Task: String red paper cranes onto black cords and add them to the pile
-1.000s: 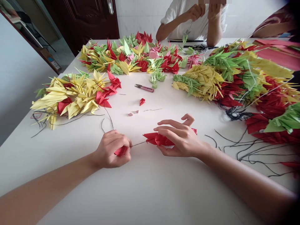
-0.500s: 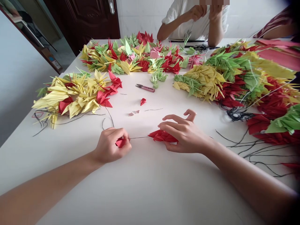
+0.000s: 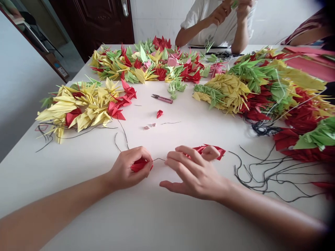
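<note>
Clenching a red paper crane (image 3: pixel 139 166), left fingers (image 3: pixel 140 153) shut; right fingers (image 3: pixel 187 154) spread open.

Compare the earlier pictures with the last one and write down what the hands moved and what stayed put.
The right hand has slid the red paper cranes rightward along the black thread, its thumb now on them. The left hand keeps pinching its red crane. The pink-handled snips and crane piles stayed put.

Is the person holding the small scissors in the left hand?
No, the left hand holds a red paper crane, and the scissors lie on the table.
</note>
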A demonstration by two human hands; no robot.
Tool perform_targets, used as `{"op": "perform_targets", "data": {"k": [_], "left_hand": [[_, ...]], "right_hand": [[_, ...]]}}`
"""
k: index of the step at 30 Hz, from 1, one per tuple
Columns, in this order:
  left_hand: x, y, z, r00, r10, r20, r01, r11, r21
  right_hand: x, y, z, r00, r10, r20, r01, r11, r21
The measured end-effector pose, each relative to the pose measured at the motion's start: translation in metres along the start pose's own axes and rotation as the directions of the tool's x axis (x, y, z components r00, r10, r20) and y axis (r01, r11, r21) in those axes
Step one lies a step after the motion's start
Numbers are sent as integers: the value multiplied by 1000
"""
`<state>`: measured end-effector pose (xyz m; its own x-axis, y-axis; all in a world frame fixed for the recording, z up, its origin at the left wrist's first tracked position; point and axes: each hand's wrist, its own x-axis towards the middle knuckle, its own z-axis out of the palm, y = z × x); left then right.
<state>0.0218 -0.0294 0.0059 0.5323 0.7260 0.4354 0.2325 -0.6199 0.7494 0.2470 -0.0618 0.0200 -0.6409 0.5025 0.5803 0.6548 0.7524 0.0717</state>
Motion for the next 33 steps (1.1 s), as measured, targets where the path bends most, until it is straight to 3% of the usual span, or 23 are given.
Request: {"op": "perform_targets", "data": {"k": [7, 12, 18, 22, 28, 33], "left_hand": [[-1, 13, 8, 995, 71, 73, -71, 997, -9], [-5, 12, 7, 983, -7, 182, 25, 995, -93], [-4, 6, -1, 953, 1, 303, 109, 931, -347], [0, 1, -8, 918, -93, 385, 226, 921, -316], [2, -2, -13, 965, -164, 206, 179, 982, -55], [0, -3, -14, 1000, -7, 3, 7, 996, -84]], "right_hand": [[-3, -29, 8, 999, -29, -20, 29, 999, -32], [1, -33, 11, 995, -3, -100, 0, 1000, -25], [2, -27, 12, 986, 99, -133, -92, 994, 57], [4, -20, 11, 968, 212, -131, -198, 974, 114], [5, -11, 11, 972, 222, -70, -216, 972, 92], [4, -7, 10, 981, 195, 12, -195, 977, 81]]}}
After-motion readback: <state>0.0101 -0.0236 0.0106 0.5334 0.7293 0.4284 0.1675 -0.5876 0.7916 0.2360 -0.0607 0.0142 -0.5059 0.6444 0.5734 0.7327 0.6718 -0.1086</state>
